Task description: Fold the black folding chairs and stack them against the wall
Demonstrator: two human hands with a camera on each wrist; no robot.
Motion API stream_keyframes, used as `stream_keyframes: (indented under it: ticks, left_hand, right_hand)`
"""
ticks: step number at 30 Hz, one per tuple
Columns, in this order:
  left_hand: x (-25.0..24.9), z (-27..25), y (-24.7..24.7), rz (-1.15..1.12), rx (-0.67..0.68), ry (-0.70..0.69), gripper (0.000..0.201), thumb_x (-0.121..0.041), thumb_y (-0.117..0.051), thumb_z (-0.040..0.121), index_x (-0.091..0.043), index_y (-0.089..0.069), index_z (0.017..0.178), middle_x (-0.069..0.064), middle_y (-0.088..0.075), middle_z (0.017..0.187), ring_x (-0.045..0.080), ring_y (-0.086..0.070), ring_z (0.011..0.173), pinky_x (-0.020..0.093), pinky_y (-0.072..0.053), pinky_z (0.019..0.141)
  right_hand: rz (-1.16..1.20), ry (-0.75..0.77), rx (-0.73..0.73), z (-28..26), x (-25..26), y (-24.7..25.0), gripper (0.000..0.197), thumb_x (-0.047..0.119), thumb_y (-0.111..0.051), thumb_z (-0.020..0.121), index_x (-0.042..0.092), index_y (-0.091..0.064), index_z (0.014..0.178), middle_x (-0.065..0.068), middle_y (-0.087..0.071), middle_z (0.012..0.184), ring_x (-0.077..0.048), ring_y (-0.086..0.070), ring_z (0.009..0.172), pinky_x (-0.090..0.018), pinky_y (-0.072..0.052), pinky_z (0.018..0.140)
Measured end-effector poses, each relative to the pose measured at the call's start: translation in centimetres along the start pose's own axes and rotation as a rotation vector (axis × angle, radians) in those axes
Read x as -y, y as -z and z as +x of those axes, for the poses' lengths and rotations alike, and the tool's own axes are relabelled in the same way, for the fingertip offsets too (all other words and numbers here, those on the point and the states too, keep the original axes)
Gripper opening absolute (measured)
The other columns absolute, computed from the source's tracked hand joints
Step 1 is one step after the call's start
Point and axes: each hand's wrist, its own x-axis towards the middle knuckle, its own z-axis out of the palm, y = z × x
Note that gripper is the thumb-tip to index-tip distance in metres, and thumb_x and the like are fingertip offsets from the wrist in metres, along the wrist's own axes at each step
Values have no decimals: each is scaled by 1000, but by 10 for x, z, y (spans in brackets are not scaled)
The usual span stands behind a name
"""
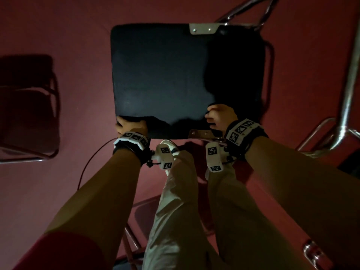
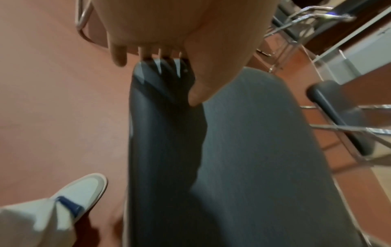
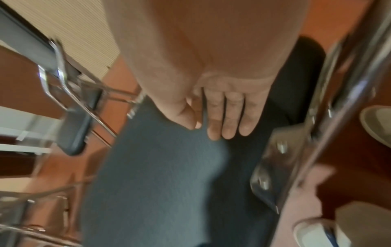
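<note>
Fingers (image 2: 118,55) of left hand (image 1: 131,125) around seat (image 1: 175,75) edge — right hand (image 1: 219,116) flat.

Black wristbands (image 1: 241,133) with white tags; pale trousers (image 1: 175,211); white shoes (image 2: 84,192).

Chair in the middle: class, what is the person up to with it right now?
A person leans over a black chair, holding its seat by the near edge. The left hand grips the left corner, fingers curled under. The right hand rests on the seat near the right corner, fingers straight. More chairs stand on the red floor around it.
</note>
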Motion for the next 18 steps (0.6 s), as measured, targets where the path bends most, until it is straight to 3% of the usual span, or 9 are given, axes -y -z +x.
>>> stream_keyframes:
  ticks: [2,4,6,10,14,16,18]
  left_hand:
    - [4,-18,-13,21,2,-35,77,-36,-62,85,-28,-30,154,13,-18,160,41,-31,142,53,-25,119]
    - [-3,-45,-33,113,55,-102,60,-39,-54,88,-29,-43,146,13,-25,159,41,-32,141,50,-25,119]
    - [-18,-74,-56,197,110,-187,52,-41,-47,94,-26,-49,143,14,-35,155,39,-33,140,46,-24,119]
    - [-57,-139,-112,261,253,-335,49,-44,-51,91,-21,-58,134,18,-54,140,40,-52,126,42,-40,110]
    - [-78,-191,-160,269,354,-398,37,-26,-57,91,-7,-67,121,14,-68,122,34,-63,111,32,-50,91]
    - [-78,-215,-181,258,377,-395,34,-18,-58,92,0,-66,119,16,-69,116,33,-64,107,30,-48,81]
    - [-72,-231,-196,264,381,-374,36,-14,-58,94,3,-62,126,20,-64,127,35,-61,116,28,-43,80]
  right_hand:
    - [13,48,-74,-13,4,20,23,-2,-51,95,12,-56,113,-7,-57,79,-15,-55,63,-24,-44,54]
    - [12,141,-100,-26,11,50,35,0,-50,94,10,-51,128,-8,-57,86,-19,-57,70,-27,-48,57]
    - [17,243,-144,-39,17,88,36,0,-51,91,13,-51,124,-6,-58,85,-21,-58,75,-30,-48,60]
    - [-6,399,-324,-68,22,184,40,5,-57,84,15,-57,122,-3,-63,94,-22,-62,86,-38,-54,78]
    - [35,548,-556,-93,10,263,27,5,-57,83,18,-66,105,1,-67,93,-11,-61,75,-21,-51,65]
    - [89,551,-598,-99,-3,293,25,8,-59,82,15,-68,104,4,-68,92,-11,-63,77,-26,-54,68]
    - [163,481,-601,-101,-22,313,24,14,-62,85,15,-64,109,7,-64,87,-10,-61,74,-29,-51,67]
